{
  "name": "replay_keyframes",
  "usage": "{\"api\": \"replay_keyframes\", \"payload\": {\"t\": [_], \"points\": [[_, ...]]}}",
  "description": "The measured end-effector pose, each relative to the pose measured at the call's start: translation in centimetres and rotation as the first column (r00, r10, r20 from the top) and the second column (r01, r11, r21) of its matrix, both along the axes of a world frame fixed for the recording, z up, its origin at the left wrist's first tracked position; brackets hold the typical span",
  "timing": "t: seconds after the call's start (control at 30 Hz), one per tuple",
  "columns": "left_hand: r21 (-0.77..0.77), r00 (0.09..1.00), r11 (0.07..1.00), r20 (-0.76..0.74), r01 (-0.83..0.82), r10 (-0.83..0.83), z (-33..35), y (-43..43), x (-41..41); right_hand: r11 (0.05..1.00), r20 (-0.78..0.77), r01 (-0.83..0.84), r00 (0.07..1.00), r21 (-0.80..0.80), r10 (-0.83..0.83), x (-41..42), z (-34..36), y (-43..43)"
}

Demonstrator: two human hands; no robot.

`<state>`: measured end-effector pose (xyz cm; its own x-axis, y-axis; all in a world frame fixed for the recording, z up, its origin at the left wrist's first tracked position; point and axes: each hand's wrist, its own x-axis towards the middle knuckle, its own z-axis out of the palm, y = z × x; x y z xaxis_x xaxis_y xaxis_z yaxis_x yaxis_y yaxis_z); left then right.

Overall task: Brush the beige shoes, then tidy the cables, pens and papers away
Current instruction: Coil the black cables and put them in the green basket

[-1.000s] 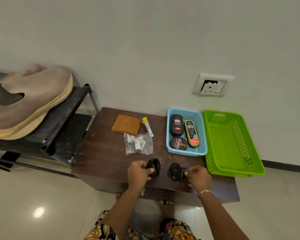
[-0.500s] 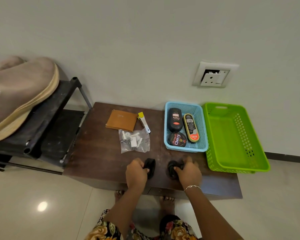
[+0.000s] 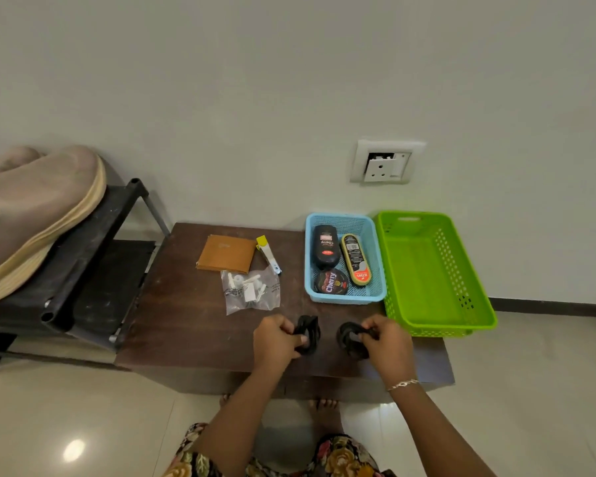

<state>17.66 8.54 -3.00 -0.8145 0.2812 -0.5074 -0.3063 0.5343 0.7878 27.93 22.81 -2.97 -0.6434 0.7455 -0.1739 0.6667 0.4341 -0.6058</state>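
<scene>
Two coiled black cables lie near the front of the dark wooden table (image 3: 186, 325). My left hand (image 3: 276, 342) grips the left cable coil (image 3: 309, 333). My right hand (image 3: 386, 346) pinches the right cable coil (image 3: 350, 339). The beige shoes (image 3: 31, 208) sit on a black rack (image 3: 93, 256) at the left. A brown paper pad (image 3: 226, 253), a yellow-capped pen-like item (image 3: 268, 253) and a clear bag of small parts (image 3: 250, 290) lie further back on the table.
A blue basket (image 3: 375, 297) holds two polish containers and a polish tin. An empty green basket (image 3: 437, 325) stands at the table's right end. A wall socket (image 3: 386, 163) is above. Bare feet show under the table's front edge.
The view has shifted slightly. Both hands have closed more firmly on the two coils, and the right hand now pinches its coil from the right side.
</scene>
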Motion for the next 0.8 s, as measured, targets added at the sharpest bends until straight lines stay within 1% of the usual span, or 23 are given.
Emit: {"api": "replay_keyframes", "payload": {"t": [0.07,0.13,0.2,0.27,0.3,0.4,0.5,0.63,0.7,0.8], "points": [[0.041,0.997,0.996,-0.034,0.073,-0.071,1.7,2.0,0.6,0.999,-0.071,0.009,0.997,0.034,-0.007,1.3,1.9,1.7],[0.066,0.982,0.985,-0.108,0.16,-0.152,3.3,4.4,1.1,0.996,-0.107,0.027,0.994,0.08,-0.018,2.4,3.9,4.3],[0.053,0.953,0.965,-0.177,0.258,-0.245,4.6,7.2,1.6,0.992,-0.104,0.06,0.993,0.113,-0.049,3.1,5.5,7.3],[0.033,0.905,0.928,-0.241,0.37,-0.352,5.5,10.1,1.8,0.984,-0.072,0.097,0.994,0.148,-0.087,3.6,6.4,10.6],[0.006,0.868,0.903,-0.281,0.429,-0.41,5.8,11.7,1.9,0.981,-0.046,0.102,0.994,0.166,-0.096,3.7,6.7,12.1],[-0.174,0.704,0.799,-0.392,0.576,-0.592,6.5,15.6,2.0,0.975,0.052,0.043,0.997,0.216,-0.056,3.4,6.3,15.6],[-0.323,0.538,0.685,-0.438,0.653,-0.72,6.2,18.7,1.9,0.956,0.227,-0.115,0.972,0.269,0.053,2.6,4.7,17.5],[-0.512,0.34,0.501,-0.378,0.697,-0.861,4.8,21.5,2.0,0.906,0.431,-0.325,0.883,0.271,0.188,1.3,2.4,18.9],[-0.579,0.254,0.409,-0.333,0.705,-0.908,4.1,22.2,2.1,0.892,0.484,-0.384,0.843,0.239,0.234,0.8,1.3,18.7],[-0.663,0.148,0.296,-0.271,0.688,-0.951,2.9,22.5,2.5,0.889,0.56,-0.43,0.781,0.158,0.278,0.3,-0.3,18.4]]}}
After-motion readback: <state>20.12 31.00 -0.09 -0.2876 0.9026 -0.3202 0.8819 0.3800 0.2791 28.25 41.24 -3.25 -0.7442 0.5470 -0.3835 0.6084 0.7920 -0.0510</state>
